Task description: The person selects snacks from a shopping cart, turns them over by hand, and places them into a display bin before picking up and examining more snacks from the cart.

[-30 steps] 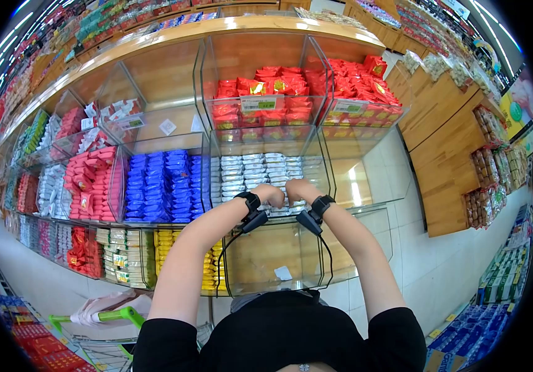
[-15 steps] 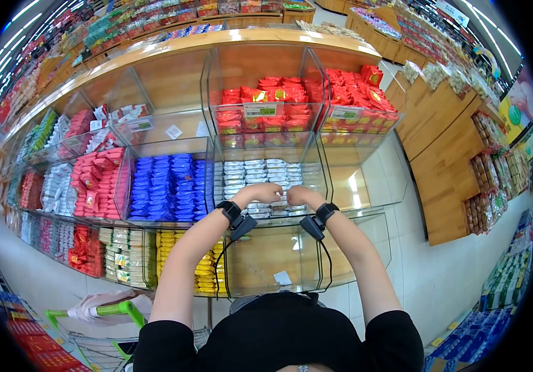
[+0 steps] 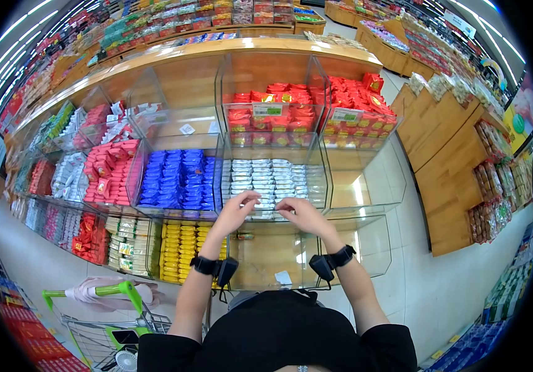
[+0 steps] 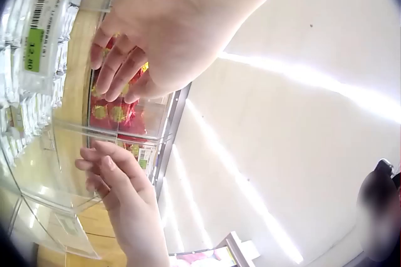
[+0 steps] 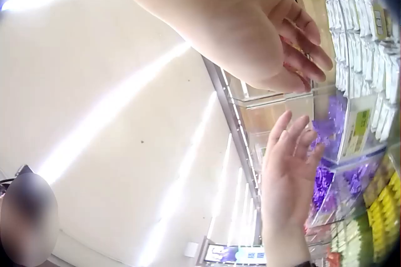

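Both hands hang over the front of a clear bin of silvery-white wrapped packets (image 3: 266,173). My left hand (image 3: 235,214) is on the left side, its fingers loosely bent and holding nothing. Level with it, a short gap away, the right hand (image 3: 305,216) has its fingers relaxed and pointing inward, also without anything in them. In the left wrist view, a price tag (image 4: 39,41) on the bin front shows beside the white packets. The right wrist view has the left hand (image 5: 291,179) with its fingers spread.
Blue packets (image 3: 176,177) fill the bin to the left, and yellow packets (image 3: 186,245) lie in front of them. A lower bin holds a white slip (image 3: 283,277). Red packets (image 3: 273,108) stand behind. A shopping cart (image 3: 105,328) is at the lower left.
Both hands have drawn back toward the body, from over the middle of the white packets to the bin's front. Their fingers look looser, and the forearms are drawn in.
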`<move>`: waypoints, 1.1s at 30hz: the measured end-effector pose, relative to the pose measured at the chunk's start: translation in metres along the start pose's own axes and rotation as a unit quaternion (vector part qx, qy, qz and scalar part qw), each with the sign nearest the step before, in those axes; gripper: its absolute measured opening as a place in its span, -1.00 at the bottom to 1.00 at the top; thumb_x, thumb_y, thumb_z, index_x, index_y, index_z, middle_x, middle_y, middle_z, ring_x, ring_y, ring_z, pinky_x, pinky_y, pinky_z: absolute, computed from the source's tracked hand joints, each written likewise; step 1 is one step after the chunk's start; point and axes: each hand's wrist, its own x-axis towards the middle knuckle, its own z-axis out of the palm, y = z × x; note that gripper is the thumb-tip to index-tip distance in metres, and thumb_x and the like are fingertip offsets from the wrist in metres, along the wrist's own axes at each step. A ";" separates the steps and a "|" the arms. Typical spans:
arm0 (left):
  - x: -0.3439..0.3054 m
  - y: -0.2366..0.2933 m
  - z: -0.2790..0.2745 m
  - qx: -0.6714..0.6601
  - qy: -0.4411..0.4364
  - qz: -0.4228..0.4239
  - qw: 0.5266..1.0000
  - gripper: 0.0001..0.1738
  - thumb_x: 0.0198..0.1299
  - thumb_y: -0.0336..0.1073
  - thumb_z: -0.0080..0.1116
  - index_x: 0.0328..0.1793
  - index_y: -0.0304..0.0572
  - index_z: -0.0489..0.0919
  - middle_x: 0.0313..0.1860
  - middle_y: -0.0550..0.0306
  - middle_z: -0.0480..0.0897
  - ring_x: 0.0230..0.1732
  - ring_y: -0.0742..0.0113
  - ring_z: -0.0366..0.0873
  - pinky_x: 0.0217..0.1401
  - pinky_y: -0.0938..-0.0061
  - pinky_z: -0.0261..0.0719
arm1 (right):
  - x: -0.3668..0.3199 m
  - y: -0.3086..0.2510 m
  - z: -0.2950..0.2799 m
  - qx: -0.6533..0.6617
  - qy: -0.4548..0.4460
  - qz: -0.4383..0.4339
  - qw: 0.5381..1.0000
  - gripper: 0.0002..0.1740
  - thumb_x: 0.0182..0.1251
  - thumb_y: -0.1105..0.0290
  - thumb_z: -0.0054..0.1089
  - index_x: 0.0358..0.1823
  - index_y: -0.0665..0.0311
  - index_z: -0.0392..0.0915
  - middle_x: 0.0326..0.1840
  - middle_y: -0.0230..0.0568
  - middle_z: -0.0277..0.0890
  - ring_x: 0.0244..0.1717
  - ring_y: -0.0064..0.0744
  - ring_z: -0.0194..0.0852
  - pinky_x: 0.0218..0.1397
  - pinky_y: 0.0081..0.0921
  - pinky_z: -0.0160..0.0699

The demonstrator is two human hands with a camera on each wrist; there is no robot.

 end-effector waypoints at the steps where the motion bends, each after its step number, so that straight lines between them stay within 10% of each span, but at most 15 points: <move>1: -0.014 0.005 0.002 -0.030 0.004 -0.044 0.999 -0.76 0.18 -0.40 -0.08 -0.05 -0.28 0.46 -0.26 0.14 0.56 -0.28 0.46 0.47 -0.18 0.58 0.42 | -0.008 -0.008 0.002 0.000 -0.002 -0.001 1.000 -0.84 0.13 0.46 0.03 -0.27 0.34 0.46 -0.39 -0.13 0.51 -0.33 -0.31 0.50 -0.23 -0.51 0.44; 33: -0.198 -0.001 0.051 0.006 0.048 -0.107 0.993 -0.73 0.02 -0.53 -0.03 -0.11 -0.18 0.49 -0.41 0.22 0.42 -0.36 0.46 0.36 -0.26 0.57 0.37 | -0.124 -0.029 0.083 0.095 -0.151 -0.014 0.984 -0.80 0.20 0.37 0.02 -0.18 0.30 0.44 -0.33 -0.17 0.51 -0.29 -0.38 0.50 -0.19 -0.48 0.45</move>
